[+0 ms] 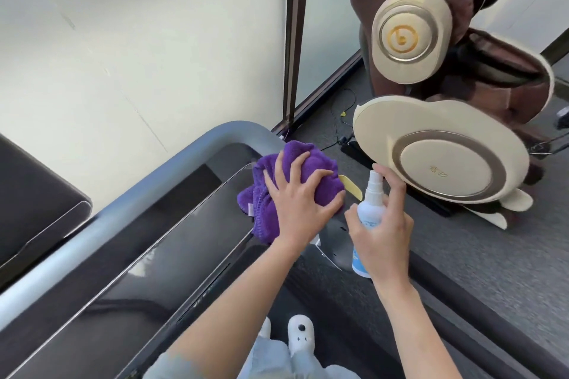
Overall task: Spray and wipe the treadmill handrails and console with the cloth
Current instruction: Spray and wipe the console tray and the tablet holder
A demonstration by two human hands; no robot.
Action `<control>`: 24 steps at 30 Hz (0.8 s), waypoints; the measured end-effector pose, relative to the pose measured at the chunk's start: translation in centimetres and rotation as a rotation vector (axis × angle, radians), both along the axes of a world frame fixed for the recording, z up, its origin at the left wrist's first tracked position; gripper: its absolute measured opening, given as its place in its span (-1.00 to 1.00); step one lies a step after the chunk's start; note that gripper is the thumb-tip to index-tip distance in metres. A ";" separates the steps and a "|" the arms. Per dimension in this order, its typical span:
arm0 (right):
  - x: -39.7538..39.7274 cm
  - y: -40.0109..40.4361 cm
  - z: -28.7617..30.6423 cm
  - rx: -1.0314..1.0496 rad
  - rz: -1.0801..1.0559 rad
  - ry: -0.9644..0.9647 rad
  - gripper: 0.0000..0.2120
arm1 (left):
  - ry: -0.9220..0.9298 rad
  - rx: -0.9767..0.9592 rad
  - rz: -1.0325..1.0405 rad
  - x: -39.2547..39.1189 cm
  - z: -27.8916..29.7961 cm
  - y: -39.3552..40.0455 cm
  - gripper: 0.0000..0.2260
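Purple terry cloth (295,175), bunched into a loose wad, sits on the right end of the treadmill console (172,237), where the glossy dark panel meets the bend of the grey handrail (129,206). Left hand (303,197) lies on top of the cloth, fingers spread and bent down into the folds, palm pressing the cloth against the console edge; cloth spills past the hand toward the handrail bend and down over the panel's corner. Right hand (381,224), just right of the console's end, is wrapped around a white spray bottle (369,215) with a pale blue label; bottle is upright with a slight lean, and the forefinger rests on top of the pump head. Nozzle direction cannot be read. Bottle and cloth are near each other but not touching. Handrail runs along the far side of the console and curves around its right end, under the cloth. Below the console: dark treadmill belt (348,311), white shoes (300,332) and light trouser legs. Right of the console, on grey carpet (492,255), stands a brown and cream massage chair (437,120). Beyond the console, a frosted glass partition (138,40) with a dark upright frame.
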State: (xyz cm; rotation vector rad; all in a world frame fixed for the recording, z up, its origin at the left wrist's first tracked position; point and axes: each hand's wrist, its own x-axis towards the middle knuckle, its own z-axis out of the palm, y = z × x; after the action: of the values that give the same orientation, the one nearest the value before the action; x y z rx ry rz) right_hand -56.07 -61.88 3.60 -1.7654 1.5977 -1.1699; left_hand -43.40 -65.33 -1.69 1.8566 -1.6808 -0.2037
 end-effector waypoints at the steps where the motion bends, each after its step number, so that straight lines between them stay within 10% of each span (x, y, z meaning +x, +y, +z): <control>1: 0.0 -0.2 0.1 0.003 0.005 -0.002 -0.37 | -0.030 -0.005 -0.023 0.4 0.0 -0.3 -0.66; 24: 0.6 -0.7 0.1 -0.074 -0.010 0.039 -0.35 | -0.220 0.077 -0.002 7.4 0.7 -4.8 -0.60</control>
State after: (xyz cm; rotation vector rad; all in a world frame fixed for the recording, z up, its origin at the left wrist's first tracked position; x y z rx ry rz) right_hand -55.43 -62.54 3.73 -1.8396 1.6061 -1.2205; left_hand -35.97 -70.10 -0.97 1.9943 -1.8444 -0.0675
